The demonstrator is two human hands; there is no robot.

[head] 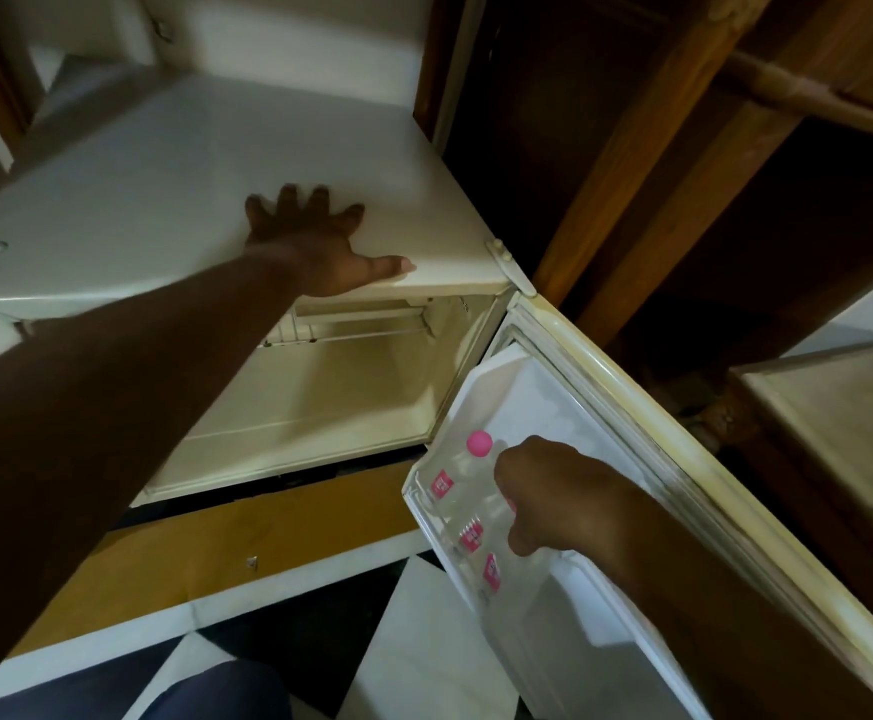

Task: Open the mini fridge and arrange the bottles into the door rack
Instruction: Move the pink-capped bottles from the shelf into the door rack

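Note:
The white mini fridge (174,163) stands open, its door (626,387) swung out to the right. My left hand (314,241) lies flat on the fridge top, fingers spread. In the door rack (426,517) stand clear bottles with pink labels. The bottle nearest the hinge (463,465) shows a pink cap (479,442). My right hand (553,498) is closed around the top of a second bottle (476,532) beside it. A third pink label (492,571) shows lower in the rack. The fridge interior (330,397) looks bare, with a wire shelf near its top.
Dark wooden furniture (683,148) rises behind the open door. A wooden table (839,433) stands at the right. The fridge rests on a wooden base with a white edge (247,589) above a black and white tiled floor (413,641).

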